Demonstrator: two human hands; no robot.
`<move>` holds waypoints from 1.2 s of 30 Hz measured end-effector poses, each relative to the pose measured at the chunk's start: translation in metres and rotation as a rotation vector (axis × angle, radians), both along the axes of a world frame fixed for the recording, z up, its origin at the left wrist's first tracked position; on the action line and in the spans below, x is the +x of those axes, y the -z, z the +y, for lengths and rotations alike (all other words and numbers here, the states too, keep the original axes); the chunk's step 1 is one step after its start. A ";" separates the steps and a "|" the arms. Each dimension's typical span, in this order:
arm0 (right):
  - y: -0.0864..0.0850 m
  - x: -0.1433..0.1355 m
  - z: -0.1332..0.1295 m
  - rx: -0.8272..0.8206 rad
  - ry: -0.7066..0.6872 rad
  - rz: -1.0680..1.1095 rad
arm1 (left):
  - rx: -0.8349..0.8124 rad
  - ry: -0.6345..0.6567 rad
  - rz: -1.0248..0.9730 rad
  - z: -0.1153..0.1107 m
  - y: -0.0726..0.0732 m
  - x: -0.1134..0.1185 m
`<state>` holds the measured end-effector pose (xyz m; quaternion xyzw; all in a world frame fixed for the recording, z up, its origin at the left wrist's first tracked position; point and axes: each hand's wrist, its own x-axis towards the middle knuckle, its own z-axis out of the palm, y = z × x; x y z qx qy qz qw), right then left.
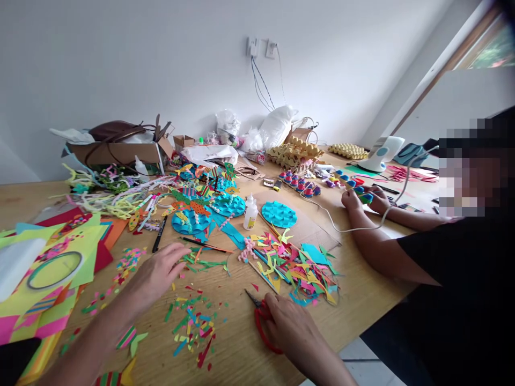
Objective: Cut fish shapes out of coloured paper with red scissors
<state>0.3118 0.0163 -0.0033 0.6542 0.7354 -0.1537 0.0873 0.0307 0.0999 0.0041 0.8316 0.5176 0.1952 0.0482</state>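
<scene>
My right hand (292, 320) grips red-handled scissors (263, 327) low over the table, their dark blades pointing up and left. Reaching in from the left, my left hand (163, 269) has its fingers stretched out beside green paper strips (207, 264); nothing shows in it. Small coloured paper scraps (195, 327) lie scattered between my hands. A larger heap of paper cuttings (300, 262) sits beyond the scissors. Near my left forearm rests a striped paper fish (127, 338), and another striped fish (108, 378) is cut off by the bottom edge.
A glue bottle (250, 213) stands between blue textured discs (279, 214). Coloured paper sheets (90, 252) and a tape roll (54, 269) lie left. At right, another person's hands (352, 202) hold a painted egg-carton strip; a white cable (333, 228) crosses the table.
</scene>
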 end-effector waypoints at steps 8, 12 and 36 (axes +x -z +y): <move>-0.008 0.011 -0.005 -0.033 0.036 0.047 | -0.047 -0.065 0.036 -0.070 -0.002 -0.017; -0.013 -0.001 -0.010 0.030 -0.071 0.254 | -0.152 -0.003 0.048 -0.095 0.010 -0.021; 0.010 -0.021 -0.023 0.164 -0.483 0.443 | -0.043 0.064 -0.047 -0.128 0.088 0.025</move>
